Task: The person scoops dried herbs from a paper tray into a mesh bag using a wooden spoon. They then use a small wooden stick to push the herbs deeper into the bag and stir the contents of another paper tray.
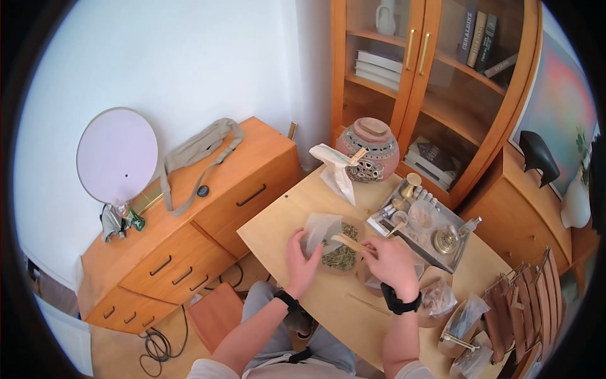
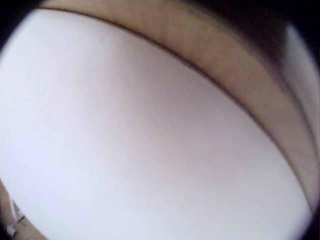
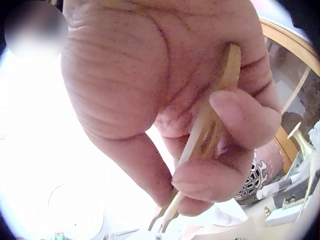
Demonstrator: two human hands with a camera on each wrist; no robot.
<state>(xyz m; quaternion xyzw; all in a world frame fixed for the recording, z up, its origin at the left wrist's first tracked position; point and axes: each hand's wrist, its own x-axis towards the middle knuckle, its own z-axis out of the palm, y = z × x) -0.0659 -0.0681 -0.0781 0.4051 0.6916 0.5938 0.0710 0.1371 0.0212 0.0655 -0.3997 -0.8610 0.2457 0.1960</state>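
My left hand holds a translucent white pouch at the near left side of a round tray of dried green herbs. Pale wooden tongs are gripped in my right hand, their tips reaching to the pouch's mouth. From the right wrist, the two slim arms of the tongs show between curled fingers and the thumb. The left wrist view is filled by a blurred pale surface and does not show the hand.
Behind the herbs, a white paper bag with a wooden clip stands before a patterned clay jar. A grey tray of small jars lies right. Wooden bowls with plastic bags line the right edge. Thin sticks lie near the front.
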